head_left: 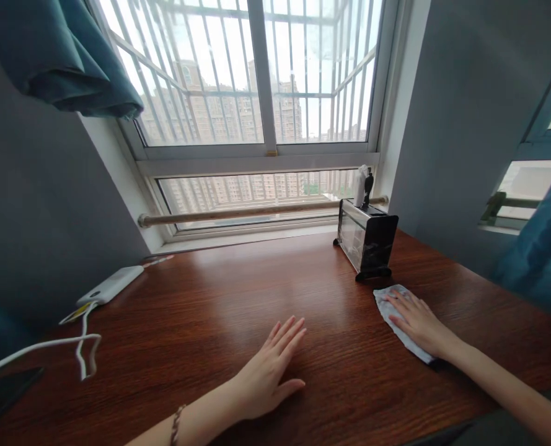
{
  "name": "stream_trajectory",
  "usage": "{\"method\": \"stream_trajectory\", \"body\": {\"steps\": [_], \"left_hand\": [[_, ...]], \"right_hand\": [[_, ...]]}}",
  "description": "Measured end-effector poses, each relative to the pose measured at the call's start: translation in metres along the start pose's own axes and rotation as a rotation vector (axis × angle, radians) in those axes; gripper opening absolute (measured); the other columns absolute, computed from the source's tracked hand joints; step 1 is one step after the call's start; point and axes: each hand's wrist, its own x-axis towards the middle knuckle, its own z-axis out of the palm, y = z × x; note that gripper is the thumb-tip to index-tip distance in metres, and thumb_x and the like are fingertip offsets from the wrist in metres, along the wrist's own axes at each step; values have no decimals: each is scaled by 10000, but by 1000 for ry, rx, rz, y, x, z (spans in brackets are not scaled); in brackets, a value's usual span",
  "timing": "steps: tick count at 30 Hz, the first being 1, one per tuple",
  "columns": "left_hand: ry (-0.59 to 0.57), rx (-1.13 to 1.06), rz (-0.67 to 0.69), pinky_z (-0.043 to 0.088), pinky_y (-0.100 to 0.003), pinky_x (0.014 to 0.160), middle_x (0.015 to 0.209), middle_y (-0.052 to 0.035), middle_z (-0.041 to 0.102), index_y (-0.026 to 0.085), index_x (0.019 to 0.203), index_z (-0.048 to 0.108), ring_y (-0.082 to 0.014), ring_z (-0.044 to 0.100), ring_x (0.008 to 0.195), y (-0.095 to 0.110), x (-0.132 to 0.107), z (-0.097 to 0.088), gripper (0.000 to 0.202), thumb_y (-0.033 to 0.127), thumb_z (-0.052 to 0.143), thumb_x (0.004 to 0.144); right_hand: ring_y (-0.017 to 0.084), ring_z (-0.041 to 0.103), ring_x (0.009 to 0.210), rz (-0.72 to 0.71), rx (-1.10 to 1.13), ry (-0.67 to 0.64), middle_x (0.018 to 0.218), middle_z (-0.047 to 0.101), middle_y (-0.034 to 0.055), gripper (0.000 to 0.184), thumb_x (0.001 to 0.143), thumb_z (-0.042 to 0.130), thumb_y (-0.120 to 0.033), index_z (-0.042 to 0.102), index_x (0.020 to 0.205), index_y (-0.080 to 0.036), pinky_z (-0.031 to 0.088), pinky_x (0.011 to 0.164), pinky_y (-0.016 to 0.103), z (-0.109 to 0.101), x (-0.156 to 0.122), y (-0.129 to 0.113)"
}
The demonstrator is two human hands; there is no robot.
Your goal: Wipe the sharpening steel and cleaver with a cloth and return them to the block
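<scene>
My right hand (414, 319) lies flat with its fingers stretched out on a pale cloth (398, 332), pressing it against the dark red-brown wooden desk (186, 347). Part of the cloth is hidden under the palm. Nearer the middle of the desk, my left hand (270, 365) has its fingers extended and its thumb apart, and nothing is in it. A bracelet (176, 426) circles the left wrist. Just beyond the cloth stands a black and silver box-shaped holder (365, 238) with a white item and a black item sticking up from its top.
At the left edge lies a white power strip (112, 285) with a white cable (38, 347) looping over the desk. A dark flat object (8, 396) is at the lower left. A barred window (256, 93) rises behind the desk, with a blue curtain (61, 62) above left.
</scene>
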Motion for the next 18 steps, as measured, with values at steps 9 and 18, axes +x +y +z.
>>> {"method": "stream_trajectory", "body": {"steps": [9,18], "left_hand": [[-2,-31,21,100,-523,1088,1490,-99,73,181,1413,-5,-254,-2,1358,1,8,4,827,462,495,817],[52,14,-3,188,-558,1056,1464,-208,59,102,1391,-125,-332,11,1338,-9,3,16,943,471,511,803]], "right_hand": [[296,153,1344,-540,93,264,1442,279,83,520,875,418,-396,357,1340,-171,251,1050,532,-42,50,-169],[224,269,1314,-622,447,321,1360,407,127,442,911,344,-264,320,1330,-124,301,1052,474,-3,87,-215]]}}
